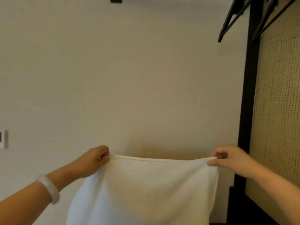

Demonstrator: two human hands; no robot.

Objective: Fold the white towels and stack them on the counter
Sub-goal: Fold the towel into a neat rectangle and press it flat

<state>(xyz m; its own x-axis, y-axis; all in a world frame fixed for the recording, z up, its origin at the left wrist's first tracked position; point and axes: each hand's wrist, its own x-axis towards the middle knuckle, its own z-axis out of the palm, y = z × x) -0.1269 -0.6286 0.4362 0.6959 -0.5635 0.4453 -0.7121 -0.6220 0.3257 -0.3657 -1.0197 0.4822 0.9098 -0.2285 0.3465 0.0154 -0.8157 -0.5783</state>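
- Head view, far left at 9 o'clock: a small white wall plate (3, 139) sits on the plain beige wall (129, 78). It has no part in the work.
- At 8 o'clock, a pale round bracelet (48, 189) is on the left wrist, and the forearm reaches up toward the centre.
- The left hand (95, 159) pinches the left top corner of the white cloth towel (146, 189), with fingers and thumb curled round the hem.
- The towel is in the air at 6 o'clock of the view, in front of the wall. Its top hem runs almost level along the 9-to-3 line between the two hands, with a small sag in the middle. The rest hangs down toward 6 o'clock and leaves the picture. The counter is not visible.
- The right hand (227, 159) pinches the right top corner between thumb and curled fingers. Both hands are at the same height and look equally near to the towel's middle.
- My judgement is that the next fold turns on this: the held edge lies across, so one corner must travel along the 9-to-3 line to meet the other.
- At 3 o'clock of the right hand, a dark wooden post (250, 95) and a woven tan cane panel (279, 111) stand near. A wide swing to that side could brush them.
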